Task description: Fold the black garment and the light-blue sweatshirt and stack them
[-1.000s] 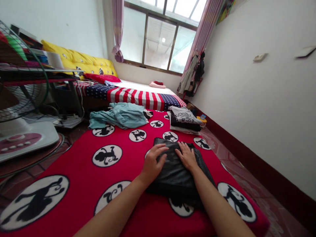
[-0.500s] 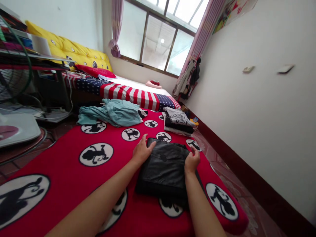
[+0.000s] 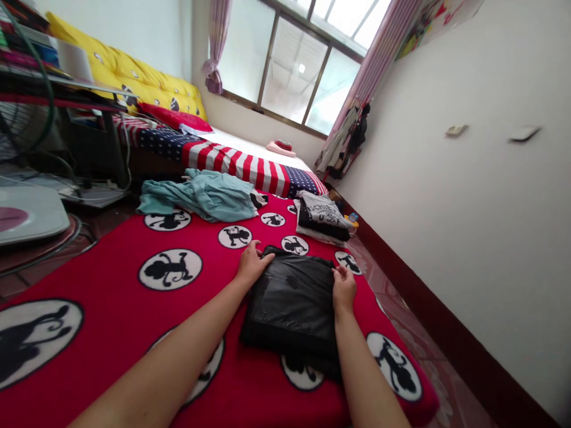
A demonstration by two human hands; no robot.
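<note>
A black folded garment (image 3: pixel 297 297), shiny like leather on its upper face, lies as a rough square on the red blanket (image 3: pixel 111 339) with monkey prints. My left hand (image 3: pixel 252 264) is at its far left corner, thumb over the edge and fingers along the outer side. On the opposite side, my right hand (image 3: pixel 343 288) pinches the far right edge with its fingers bent. The lower part of that edge is hidden behind my right forearm.
Beyond the garment lie a loose teal garment (image 3: pixel 200 196) and, farther right, a stack of folded clothes (image 3: pixel 323 217). A stool (image 3: pixel 31 217) and a desk (image 3: pixel 57 86) stand at the left. A wall (image 3: pixel 468 208) rises on the right.
Both hands and the black garment have shifted slightly left in view as the camera turned a little. My right hand has edged inward against the garment's right side.
</note>
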